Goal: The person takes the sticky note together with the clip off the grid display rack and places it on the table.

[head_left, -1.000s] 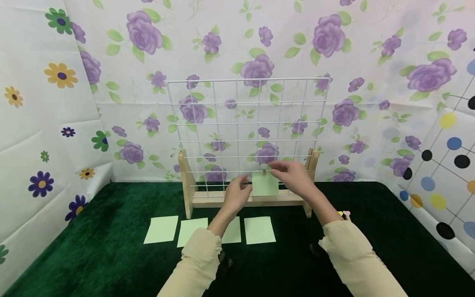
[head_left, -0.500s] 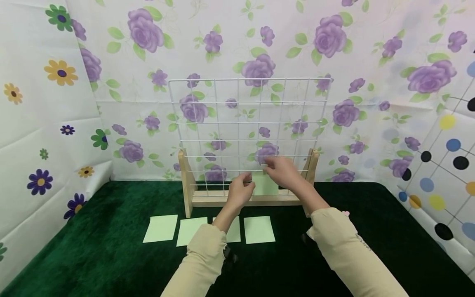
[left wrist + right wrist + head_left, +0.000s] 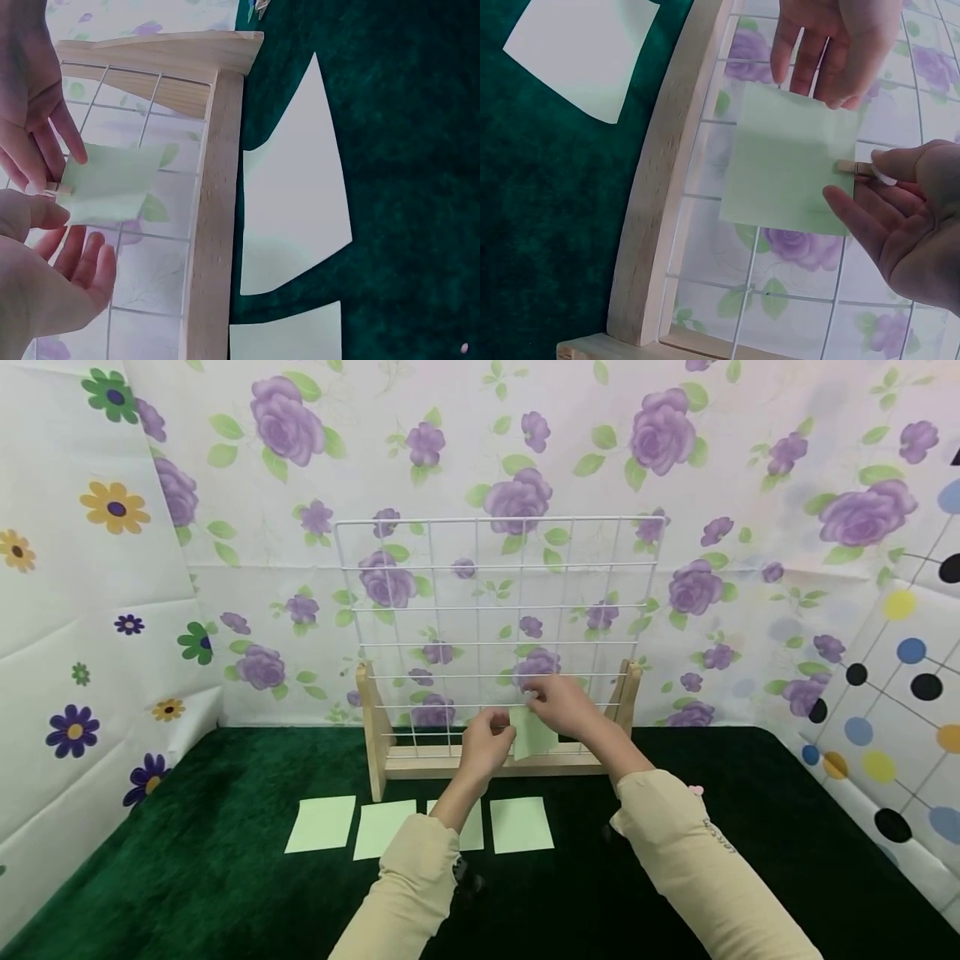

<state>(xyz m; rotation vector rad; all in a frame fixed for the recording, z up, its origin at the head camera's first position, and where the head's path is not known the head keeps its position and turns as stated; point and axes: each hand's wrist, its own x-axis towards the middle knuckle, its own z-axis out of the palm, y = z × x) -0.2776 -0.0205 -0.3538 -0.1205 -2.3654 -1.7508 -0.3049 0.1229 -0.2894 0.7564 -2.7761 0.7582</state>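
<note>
A square light green paper note (image 3: 791,161) hangs at the lower middle of a white wire grid (image 3: 480,607), its top edge caught in a small wooden clothespin (image 3: 855,169) with a white tip. My right hand (image 3: 566,703) pinches that clothespin between thumb and fingers. At the note's upper left corner is my left hand (image 3: 486,743), thumb on the front and fingers behind the edge. In the left wrist view the right hand (image 3: 34,105) and left hand (image 3: 64,285) meet at the same edge of the note, either side of the clothespin.
Wooden feet and a crossbar (image 3: 420,768) hold the grid upright on a dark green cloth (image 3: 187,852). Several more green notes (image 3: 521,824) lie in a row before it, one partly behind the left forearm. A pink heart-shaped piece (image 3: 696,791) shows beside the right sleeve.
My right hand has moved left and slightly up onto the clothespin. My left hand has come a little right to the note's corner, and the note now tilts away from the grid.
</note>
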